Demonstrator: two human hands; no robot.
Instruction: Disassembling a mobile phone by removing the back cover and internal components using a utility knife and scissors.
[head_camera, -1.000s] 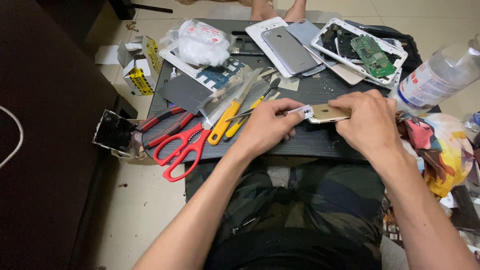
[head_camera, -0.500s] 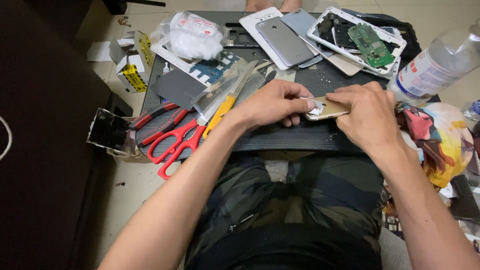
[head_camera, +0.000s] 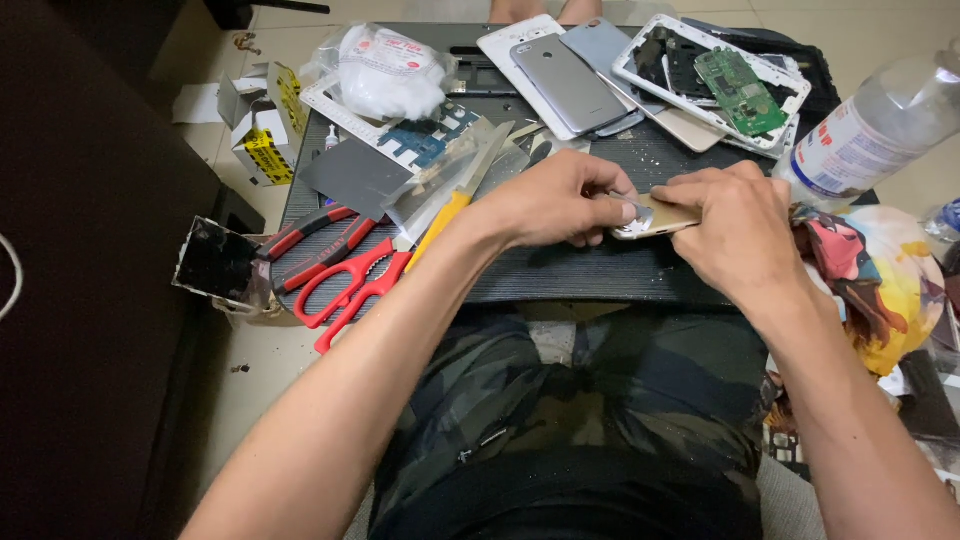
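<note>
Both hands meet over a dark ribbed board (head_camera: 600, 275) on my lap. My right hand (head_camera: 735, 235) grips a gold phone body (head_camera: 665, 218), covering most of it. My left hand (head_camera: 560, 200) pinches its left end with thumb and fingers; whether a small tool is in those fingers is hidden. Red-handled scissors (head_camera: 345, 285) and a yellow-handled knife (head_camera: 445, 215) lie just left of my left forearm.
At the back lie several phone shells (head_camera: 565, 80), an opened phone with a green circuit board (head_camera: 740, 85) and a white plastic bag (head_camera: 385, 75). A clear bottle (head_camera: 870, 130) and colourful cloth (head_camera: 880, 280) sit right. Red pliers (head_camera: 300, 235), a cracked screen (head_camera: 215, 260) and a yellow box (head_camera: 262, 135) are left.
My hands and the gold phone stay close together over the board, with the left fingers shifting onto the phone's end. The view tilted slightly, so the table items sit a little higher in frame.
</note>
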